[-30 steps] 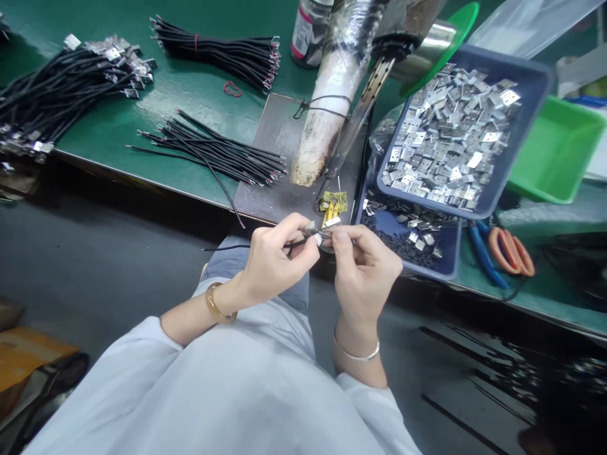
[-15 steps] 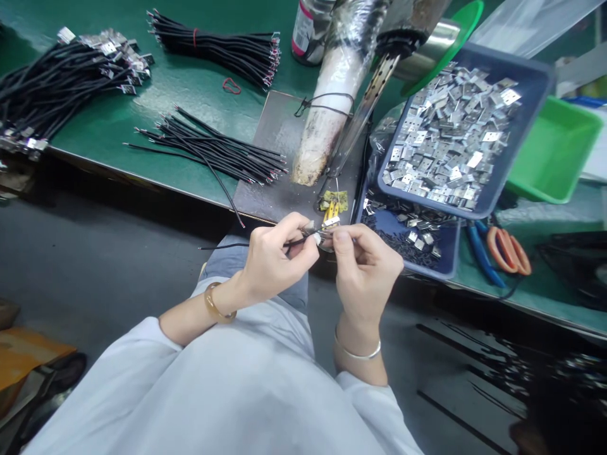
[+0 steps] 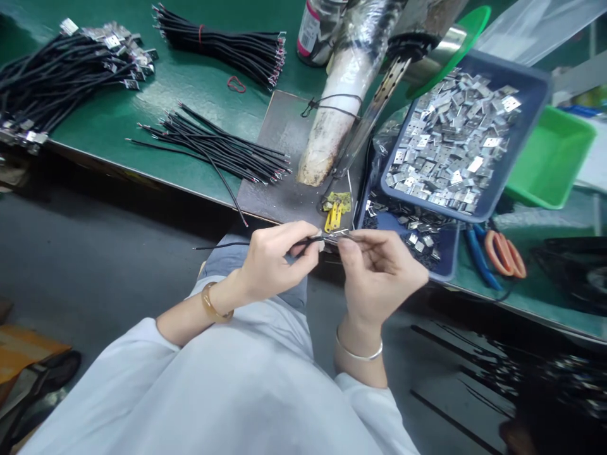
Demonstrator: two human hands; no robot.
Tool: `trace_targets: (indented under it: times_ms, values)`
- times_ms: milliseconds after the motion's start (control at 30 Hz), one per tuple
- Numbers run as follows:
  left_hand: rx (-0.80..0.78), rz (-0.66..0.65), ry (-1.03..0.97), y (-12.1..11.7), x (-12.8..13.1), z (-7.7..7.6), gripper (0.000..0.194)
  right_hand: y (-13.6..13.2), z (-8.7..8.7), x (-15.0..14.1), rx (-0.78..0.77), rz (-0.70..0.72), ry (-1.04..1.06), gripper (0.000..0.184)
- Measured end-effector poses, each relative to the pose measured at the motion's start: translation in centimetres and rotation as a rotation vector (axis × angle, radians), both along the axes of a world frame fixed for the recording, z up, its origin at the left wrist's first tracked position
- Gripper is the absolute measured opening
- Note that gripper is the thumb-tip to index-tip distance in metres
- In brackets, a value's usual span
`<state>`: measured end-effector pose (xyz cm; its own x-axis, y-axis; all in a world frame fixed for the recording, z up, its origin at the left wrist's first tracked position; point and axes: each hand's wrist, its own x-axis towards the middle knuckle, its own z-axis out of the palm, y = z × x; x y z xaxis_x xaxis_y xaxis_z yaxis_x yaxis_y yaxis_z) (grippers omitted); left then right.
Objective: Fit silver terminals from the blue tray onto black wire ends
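Note:
My left hand (image 3: 279, 256) is closed in a pinch on a thin black cable (image 3: 222, 244), whose free tail sticks out to the left over my lap. My right hand (image 3: 379, 268) is also pinched, its fingertips at a small shiny metal piece (image 3: 337, 233) beside the cable's front end. The fingertips partly hide how cable and metal piece meet. Just beyond them, at the edge of a dark board (image 3: 279, 136), lies a small yellow clip-like holder (image 3: 334, 216) near a yellowish pad (image 3: 342, 201). Above these, a soldering iron (image 3: 374, 104) points down beside a white wrapped tube (image 3: 332, 120).
Loose black cables (image 3: 213, 148) lie to the left, with a banded bundle (image 3: 222, 47) and cables with metal ends (image 3: 80, 72) behind. At right stand a blue tray (image 3: 493, 196) of metal shells, a lower tray (image 3: 450, 256), a green bin (image 3: 550, 158) and orange-and-blue-handled tools (image 3: 505, 253).
The metal piece that was at the yellow holder is now off it, at my fingertips. My right hand has turned and shifted slightly right; the left still pinches the cable.

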<state>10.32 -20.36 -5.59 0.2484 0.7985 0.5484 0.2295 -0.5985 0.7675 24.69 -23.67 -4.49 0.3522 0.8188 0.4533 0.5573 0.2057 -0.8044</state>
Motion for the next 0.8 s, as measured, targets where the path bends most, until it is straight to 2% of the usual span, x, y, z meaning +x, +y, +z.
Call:
trace_targets:
  times_ms: [100,167,233,300,333,400,533,600,700,800]
  values:
    - [0.103,-0.019,-0.017,0.1,-0.4,0.0,0.009,0.2,0.4,0.3,-0.053,0.023,0.156,0.005]
    - [0.047,-0.077,-0.048,0.3,-0.7,0.1,0.009,0.3,0.6,0.4,-0.089,0.105,0.218,0.002]
    - [-0.17,-0.177,-0.125,0.4,-0.9,0.2,0.009,0.1,0.6,0.6,-0.085,0.152,0.19,0.006]
    - [-0.427,-0.27,-0.24,0.6,-1.1,0.2,0.012,-0.2,0.4,0.7,-0.038,0.146,0.051,0.012]
    - [-0.52,-0.289,-0.301,0.7,-1.1,0.1,0.014,-0.3,0.3,0.8,-0.003,0.132,-0.032,0.015]
    - [-0.608,-0.27,-0.385,0.9,-1.1,0.0,0.016,-0.4,0.2,1.0,0.053,0.111,-0.119,0.021]
    - [-0.613,-0.182,-0.389,1.5,-1.0,-0.3,0.017,-0.5,0.7,1.6,0.122,0.153,0.15,0.017]
    - [-0.614,-0.169,-0.388,1.8,-1.0,-0.4,0.017,-0.7,1.0,1.7,0.074,0.19,0.254,0.02]
    - [-0.617,-0.165,-0.406,2.3,-1.0,-0.5,0.013,-1.1,1.1,1.5,-0.044,0.152,0.157,0.019]
    - [-0.621,-0.189,-0.406,2.5,-0.9,-0.5,0.012,-0.8,0.6,0.9,0.041,0.051,-0.094,0.011]
